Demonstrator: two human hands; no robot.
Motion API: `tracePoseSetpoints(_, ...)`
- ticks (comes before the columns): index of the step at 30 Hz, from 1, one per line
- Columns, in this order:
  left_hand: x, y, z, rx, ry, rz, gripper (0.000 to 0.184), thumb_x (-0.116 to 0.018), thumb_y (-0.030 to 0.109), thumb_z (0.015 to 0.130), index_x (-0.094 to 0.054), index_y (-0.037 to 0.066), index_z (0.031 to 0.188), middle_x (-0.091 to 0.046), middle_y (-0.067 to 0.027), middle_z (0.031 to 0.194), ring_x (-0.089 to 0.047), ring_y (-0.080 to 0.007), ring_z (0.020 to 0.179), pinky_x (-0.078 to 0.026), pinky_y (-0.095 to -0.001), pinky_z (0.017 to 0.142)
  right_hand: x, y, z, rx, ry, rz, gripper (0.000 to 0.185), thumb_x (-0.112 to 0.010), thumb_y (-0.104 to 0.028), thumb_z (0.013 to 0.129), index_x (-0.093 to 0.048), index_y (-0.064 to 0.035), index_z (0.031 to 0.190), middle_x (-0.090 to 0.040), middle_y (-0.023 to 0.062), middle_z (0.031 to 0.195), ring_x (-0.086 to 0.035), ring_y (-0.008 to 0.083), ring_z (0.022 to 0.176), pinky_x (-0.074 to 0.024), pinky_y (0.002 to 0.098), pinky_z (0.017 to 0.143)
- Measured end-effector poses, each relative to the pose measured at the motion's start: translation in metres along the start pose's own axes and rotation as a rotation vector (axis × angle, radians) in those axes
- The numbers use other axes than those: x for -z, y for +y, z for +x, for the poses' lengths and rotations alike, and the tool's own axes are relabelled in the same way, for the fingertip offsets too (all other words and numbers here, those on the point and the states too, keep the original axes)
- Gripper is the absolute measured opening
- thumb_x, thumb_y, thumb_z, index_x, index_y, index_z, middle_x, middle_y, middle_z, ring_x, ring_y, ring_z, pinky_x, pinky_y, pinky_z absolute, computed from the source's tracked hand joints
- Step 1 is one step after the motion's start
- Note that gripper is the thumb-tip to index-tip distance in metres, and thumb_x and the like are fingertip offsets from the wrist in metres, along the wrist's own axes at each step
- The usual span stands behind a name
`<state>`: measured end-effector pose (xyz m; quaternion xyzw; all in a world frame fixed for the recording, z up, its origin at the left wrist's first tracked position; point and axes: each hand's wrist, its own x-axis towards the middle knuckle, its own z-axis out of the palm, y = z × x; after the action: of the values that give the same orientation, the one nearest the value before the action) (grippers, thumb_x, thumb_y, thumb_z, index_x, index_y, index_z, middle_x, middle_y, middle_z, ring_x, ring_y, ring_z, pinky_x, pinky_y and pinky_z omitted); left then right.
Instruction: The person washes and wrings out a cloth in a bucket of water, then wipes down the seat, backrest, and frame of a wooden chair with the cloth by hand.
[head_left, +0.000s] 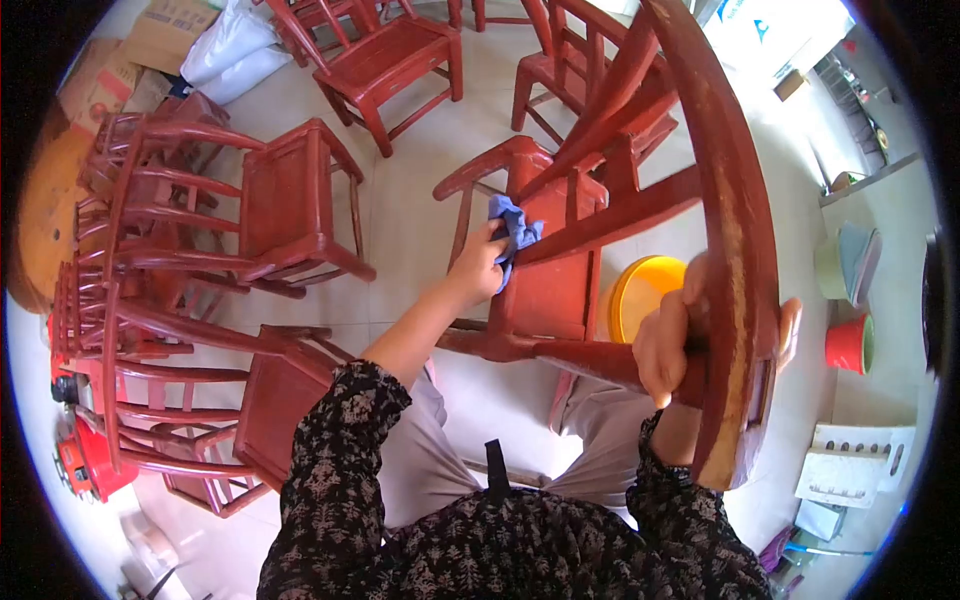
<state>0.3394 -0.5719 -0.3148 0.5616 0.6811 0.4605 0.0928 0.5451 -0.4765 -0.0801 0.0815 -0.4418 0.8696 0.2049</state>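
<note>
A red wooden chair (545,300) stands tilted in front of me, its curved top rail (725,200) close to the camera on the right. My left hand (480,265) presses a crumpled blue cloth (515,232) against the chair where a back slat meets the seat. The fingertips are partly hidden by the cloth. On the right, my right hand (665,345) is wrapped round the chair's back frame near the top rail, with some fingers showing beyond the rail.
A yellow basin (645,290) sits on the floor behind the chair. More red chairs (285,200) stand at the left and another chair (390,60) at the top. A red bucket (848,343) and a white rack (855,465) are at the right; cardboard boxes (165,35) are at the upper left.
</note>
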Motion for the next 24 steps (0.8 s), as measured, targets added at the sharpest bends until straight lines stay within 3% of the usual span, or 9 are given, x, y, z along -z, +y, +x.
tracePoseSetpoints(3,0.000,0.006,-0.011,0.105,-0.001,-0.010,0.051,-0.043,-0.005,0.067,-0.054,0.003,0.116,-0.044,-0.0229,0.124,-0.044,-0.0418,0.109,-0.034,-0.0442,0.097,-0.009,0.001,-0.003,0.009,0.136,0.039,0.069,-0.029,-0.064,0.085,-0.037,0.0024,0.101,-0.049,0.0150,0.052,-0.047,0.0234,0.036,-0.0376,0.0293,0.034)
tracePoseSetpoints(5,-0.001,0.016,-0.024,0.339,-0.089,0.039,0.052,-0.041,-0.005,0.066,-0.051,-0.001,0.117,-0.043,-0.0228,0.126,-0.043,-0.0419,0.108,-0.035,-0.0444,0.097,-0.017,-0.001,-0.002,-0.029,0.273,0.051,0.070,-0.027,-0.064,0.085,-0.038,0.0027,0.101,-0.049,0.0150,0.050,-0.044,0.0230,0.033,-0.0364,0.0289,0.033)
tracePoseSetpoints(9,0.001,0.032,-0.048,0.341,-0.137,0.134,0.048,-0.042,-0.005,0.066,-0.052,-0.003,0.114,-0.043,-0.0219,0.127,-0.040,-0.0406,0.110,-0.035,-0.0424,0.098,-0.019,-0.005,-0.001,-0.006,0.236,-0.044,0.067,-0.026,-0.063,0.086,-0.039,0.0018,0.099,-0.047,0.0139,0.048,-0.043,0.0215,0.032,-0.0340,0.0286,0.031)
tracePoseSetpoints(13,0.013,0.070,-0.059,0.327,-0.244,0.269,0.042,-0.043,-0.005,0.067,-0.056,-0.002,0.107,-0.040,-0.0191,0.130,-0.039,-0.0392,0.113,-0.037,-0.0427,0.096,-0.031,0.001,0.001,0.018,0.490,-0.040,0.065,-0.026,-0.061,0.087,-0.041,0.0017,0.095,-0.045,0.0127,0.045,-0.039,0.0197,0.028,-0.0314,0.0274,0.029)
tracePoseSetpoints(16,0.016,0.082,-0.062,0.254,-0.405,0.236,0.035,-0.043,-0.005,0.067,-0.059,-0.001,0.098,-0.052,-0.0194,0.116,-0.048,-0.0367,0.103,-0.042,-0.0418,0.090,-0.037,0.000,0.004,0.004,0.518,-0.062,0.065,-0.027,-0.061,0.087,-0.042,0.0022,0.091,-0.043,0.0119,0.043,-0.036,0.0196,0.026,-0.0296,0.0262,0.026)
tracePoseSetpoints(18,0.013,0.050,-0.069,0.398,-0.076,-0.051,0.030,-0.044,-0.005,0.067,-0.060,0.000,0.092,-0.061,-0.0187,0.093,-0.056,-0.0343,0.085,-0.045,-0.0421,0.081,-0.040,0.000,0.007,-0.009,0.539,-0.001,0.065,-0.027,-0.061,0.088,-0.043,0.0018,0.089,-0.042,0.0114,0.043,-0.036,0.0195,0.026,-0.0278,0.0262,0.025)
tracePoseSetpoints(20,0.039,0.067,-0.050,0.926,0.135,-0.263,0.034,-0.043,-0.005,0.066,-0.061,0.000,0.095,-0.062,-0.0196,0.075,-0.057,-0.0344,0.070,-0.046,-0.0423,0.075,-0.028,0.002,0.002,-0.009,0.547,-0.082,0.064,-0.028,-0.060,0.088,-0.044,0.0018,0.088,-0.042,0.0114,0.043,-0.035,0.0191,0.026,-0.0280,0.0259,0.025)
tracePoseSetpoints(23,0.062,0.049,-0.034,0.662,0.195,-0.043,0.036,-0.043,-0.005,0.068,-0.060,0.001,0.099,-0.061,-0.0210,0.096,-0.057,-0.0351,0.082,-0.045,-0.0436,0.079,-0.029,0.003,0.004,0.026,0.708,-0.093,0.064,-0.028,-0.060,0.087,-0.044,0.0020,0.087,-0.042,0.0112,0.042,-0.035,0.0188,0.025,-0.0287,0.0255,0.025)
tracePoseSetpoints(24,0.059,0.047,-0.030,0.455,0.176,0.307,0.038,-0.043,-0.005,0.068,-0.059,0.001,0.102,-0.057,-0.0212,0.107,-0.053,-0.0359,0.091,-0.042,-0.0438,0.084,-0.028,0.003,0.004,0.025,0.687,-0.092,0.063,-0.029,-0.060,0.087,-0.044,0.0017,0.088,-0.043,0.0109,0.045,-0.036,0.0184,0.028,-0.0294,0.0255,0.027)
